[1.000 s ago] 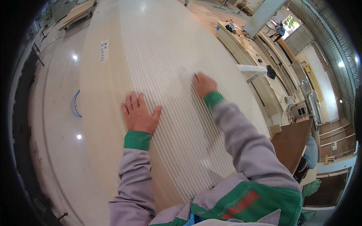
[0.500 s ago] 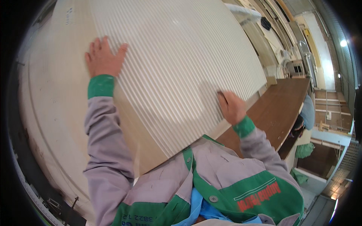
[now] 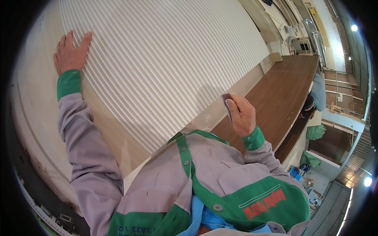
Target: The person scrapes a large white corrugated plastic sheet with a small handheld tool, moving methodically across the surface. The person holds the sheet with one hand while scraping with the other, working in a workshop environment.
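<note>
A large pale panel with raised parallel ribs lies in front of me, with a smooth flat border along its left side. My left hand rests flat on that border with fingers spread, the thumb reaching the first ribs. Over the panel's right edge, my right hand pinches a thin folded piece of sandpaper, brownish on the visible face. The sandpaper is held up near the rib ends; whether it touches the panel I cannot tell.
A brown wood-faced board lies right of the panel, with a small block at its far corner. Beyond the board a person in a blue-grey top is bent low. Green cloth hangs farther right.
My left hand has shifted left and slightly away across the border. My right hand has turned and lifted toward the panel's right edge, bringing the sandpaper into clear sight. My view has swung too.
</note>
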`<action>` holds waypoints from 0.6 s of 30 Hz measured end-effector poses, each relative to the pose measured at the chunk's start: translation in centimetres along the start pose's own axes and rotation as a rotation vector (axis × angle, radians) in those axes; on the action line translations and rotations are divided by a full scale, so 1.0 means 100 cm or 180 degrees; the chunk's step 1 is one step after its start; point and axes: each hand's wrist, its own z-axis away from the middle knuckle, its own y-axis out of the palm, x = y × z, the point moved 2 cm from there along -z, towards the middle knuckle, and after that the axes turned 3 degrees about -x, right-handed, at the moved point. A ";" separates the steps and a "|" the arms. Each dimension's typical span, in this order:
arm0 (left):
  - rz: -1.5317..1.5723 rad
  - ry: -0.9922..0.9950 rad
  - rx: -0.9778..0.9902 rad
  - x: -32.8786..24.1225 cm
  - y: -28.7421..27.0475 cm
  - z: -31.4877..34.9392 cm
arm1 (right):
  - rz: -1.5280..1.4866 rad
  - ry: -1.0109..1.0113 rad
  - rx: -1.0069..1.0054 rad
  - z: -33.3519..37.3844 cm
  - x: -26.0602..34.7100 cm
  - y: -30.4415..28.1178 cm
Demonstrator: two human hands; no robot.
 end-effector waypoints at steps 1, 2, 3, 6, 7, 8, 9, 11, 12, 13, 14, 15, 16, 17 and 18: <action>-0.0031 0.0023 -0.0039 0.000 0.000 0.001 | 0.0084 -0.0191 0.0011 -0.005 0.005 0.004; 0.0009 0.0034 -0.0006 0.000 0.000 0.001 | 0.0022 -0.0055 0.0043 -0.008 0.006 0.007; 0.0025 0.0049 -0.0017 -0.001 -0.001 0.002 | -0.0037 0.0069 0.0077 -0.010 0.007 0.009; 0.0004 0.0098 -0.0045 -0.004 -0.003 0.005 | 0.0081 0.0535 0.0093 -0.015 0.007 0.013; -0.0058 0.0093 -0.0038 -0.005 -0.004 0.005 | 0.0133 0.0766 0.0116 -0.017 0.007 0.014; -0.0063 0.0110 -0.0060 -0.006 -0.006 0.006 | 0.0278 0.0461 0.0075 -0.022 0.009 0.016; -0.0115 0.0096 -0.0061 -0.007 -0.007 0.007 | 0.0382 0.0214 0.0077 -0.028 0.012 0.018; -0.0083 0.0050 -0.0084 -0.010 -0.009 0.009 | 0.0586 -0.0250 -0.0002 -0.049 0.020 0.030; -0.0002 0.0036 -0.0099 -0.011 -0.010 0.011 | 0.0680 -0.0450 -0.0087 -0.067 0.027 0.041; 0.0090 0.0034 -0.0166 -0.012 -0.012 0.012 | 0.0733 -0.0666 -0.0154 -0.091 0.037 0.056; 0.0141 0.0000 -0.0123 -0.012 -0.012 0.013 | 0.0919 -0.0872 -0.0264 -0.120 0.049 0.074; 0.0200 -0.0015 -0.0131 -0.013 -0.013 0.014 | 0.1114 -0.0946 -0.0306 -0.156 0.064 0.096; 0.0252 -0.0020 -0.0135 -0.014 -0.014 0.014 | 0.1343 -0.0940 -0.0310 -0.196 0.081 0.119; 0.0301 -0.0042 -0.0130 -0.014 -0.016 0.014 | 0.1457 -0.1038 -0.0312 -0.238 0.100 0.142; 0.0341 -0.0048 -0.0113 -0.014 -0.017 0.013 | 0.1479 -0.1074 -0.0310 -0.279 0.118 0.163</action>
